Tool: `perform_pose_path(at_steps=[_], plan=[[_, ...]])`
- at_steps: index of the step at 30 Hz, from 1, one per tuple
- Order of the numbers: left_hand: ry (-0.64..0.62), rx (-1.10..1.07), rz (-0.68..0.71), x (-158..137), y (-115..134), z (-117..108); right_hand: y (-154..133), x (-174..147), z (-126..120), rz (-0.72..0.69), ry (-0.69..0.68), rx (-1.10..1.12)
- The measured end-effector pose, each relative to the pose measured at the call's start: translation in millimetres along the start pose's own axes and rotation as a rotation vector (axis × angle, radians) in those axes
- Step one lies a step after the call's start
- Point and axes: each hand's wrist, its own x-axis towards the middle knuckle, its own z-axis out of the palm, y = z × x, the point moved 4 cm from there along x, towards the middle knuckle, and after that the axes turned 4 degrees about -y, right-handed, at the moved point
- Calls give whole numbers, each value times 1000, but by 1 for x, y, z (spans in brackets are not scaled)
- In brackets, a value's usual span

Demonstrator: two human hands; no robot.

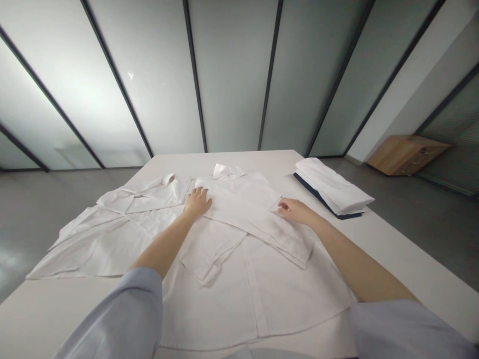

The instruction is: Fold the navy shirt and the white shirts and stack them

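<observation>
White button-up shirt (220,304) lay on the counter (33,319), probably light, soft and creasy, best grabbed at both sides; left hand (198,201) loosely spread on it, right hand (295,211) curled, couldn't tell if pinching

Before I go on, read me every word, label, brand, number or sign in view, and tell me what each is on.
None: no readable text in this view.
White shirt in the middle: no legible label or print.
White garment at left: none legible.
Folded white cloth and dark blue layer beneath: none legible.
Wooden cabinet: small front details, too blurred to identify.
</observation>
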Motion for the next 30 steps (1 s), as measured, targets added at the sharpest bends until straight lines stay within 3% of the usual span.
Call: perform_pose_path(at_steps=[4, 8, 11, 18, 22, 26, 30], plan=[[-119, 21, 0, 2, 15, 23, -21, 23, 23, -150, 96, -89], [-222, 23, -29, 3, 13, 42, -26, 38, 51, -104, 57, -213], [-249, 21, -50, 3, 12, 42, -24, 39, 60, -73, 23, -247], [-313, 54, -30, -11, 14, 34, -41, 13, 49, -70, -7, -337], [-315, 67, 67, -25, 16, 27, -51, 2, 35, -72, -128, -374], [-307, 77, 150, -20, 21, 15, -56, 18, 14, -10, -133, -352], [-142, 18, 134, 2, 23, 13, -66, 52, 11, -120, -14, -294]])
